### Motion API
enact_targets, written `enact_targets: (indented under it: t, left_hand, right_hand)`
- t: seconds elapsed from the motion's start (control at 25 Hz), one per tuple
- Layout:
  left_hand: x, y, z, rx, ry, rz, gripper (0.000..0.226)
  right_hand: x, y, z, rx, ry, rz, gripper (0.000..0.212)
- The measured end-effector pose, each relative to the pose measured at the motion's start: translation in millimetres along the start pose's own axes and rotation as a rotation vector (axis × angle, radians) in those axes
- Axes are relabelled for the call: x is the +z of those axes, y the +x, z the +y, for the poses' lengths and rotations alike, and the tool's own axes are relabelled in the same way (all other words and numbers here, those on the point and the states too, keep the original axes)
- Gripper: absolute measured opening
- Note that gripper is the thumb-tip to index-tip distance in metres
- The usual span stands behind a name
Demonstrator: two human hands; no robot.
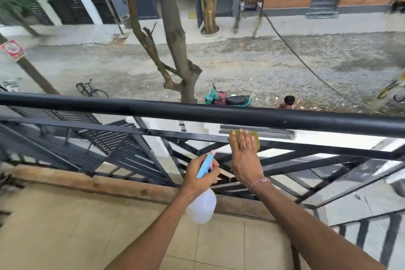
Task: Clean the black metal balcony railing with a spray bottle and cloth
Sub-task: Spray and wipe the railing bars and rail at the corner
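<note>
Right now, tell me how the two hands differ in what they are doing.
The left hand curls round the spray bottle at its neck; the right hand lies flat, fingers straight. The left hand is held clear of the railing; the right hand presses the yellow cloth onto a lower bar. Both reach toward the railing.

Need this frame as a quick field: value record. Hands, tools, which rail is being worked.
left hand: grips spray bottle by the neck, blue nozzle pointing up toward the railing
right hand: fingers straight, pressing yellow-green cloth flat
contact: cloth on the thin black bar below the top rail
floor: beige tiles
background: street below, tree, parked scooter
</note>
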State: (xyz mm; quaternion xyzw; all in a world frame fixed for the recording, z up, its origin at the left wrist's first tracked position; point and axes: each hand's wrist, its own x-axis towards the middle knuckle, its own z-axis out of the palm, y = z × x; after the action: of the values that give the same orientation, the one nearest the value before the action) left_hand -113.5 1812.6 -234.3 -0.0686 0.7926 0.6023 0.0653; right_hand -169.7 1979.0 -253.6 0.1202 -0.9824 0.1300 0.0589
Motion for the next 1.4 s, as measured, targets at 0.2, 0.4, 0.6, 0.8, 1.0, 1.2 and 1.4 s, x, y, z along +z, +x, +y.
enact_targets:
  t: [0.2, 0.4, 0.6, 0.8, 1.0, 1.2, 1.4]
  left_hand:
    - [-68.4, -1.7, -31.0, 0.000, 0.010, 0.039, 0.018]
    - [-127.9, 1.6, -61.8, 0.063, 0.051, 0.101, 0.010]
    - [-171.3, 3.1, -89.0, -0.033, 0.025, 0.129, 0.015]
    - [-193.5, 1.0, -115.5, -0.089, -0.050, 0.156, 0.012]
    - [-184.3, 8.4, -147.5, -0.156, -0.110, 0.184, 0.009]
    - [-167.5, 23.4, -159.9, -0.223, -0.188, 0.194, 0.011]
    - [-168.6, 39.2, -156.0, -0.205, -0.211, 0.113, 0.012]
  right_hand:
    - [20.8, 32.3, -80.3, -0.068, 0.033, -0.101, 0.072]
    - [49.8, 72.6, -153.9, -0.135, 0.090, -0.154, 0.076]
    - [57.6, 107.2, -205.6, -0.276, 0.282, -0.197, 0.059]
    - [37.3, 90.7, -186.3, -0.209, 0.612, -0.203, 0.047]
    - [11.8, 53.5, -160.2, 0.014, 0.783, -0.126, 0.034]
    - [28.5, 9.3, -146.1, 0.103, 0.777, -0.100, 0.034]
    - [55.6, -1.6, -144.3, 0.181, 0.716, -0.120, 0.036]
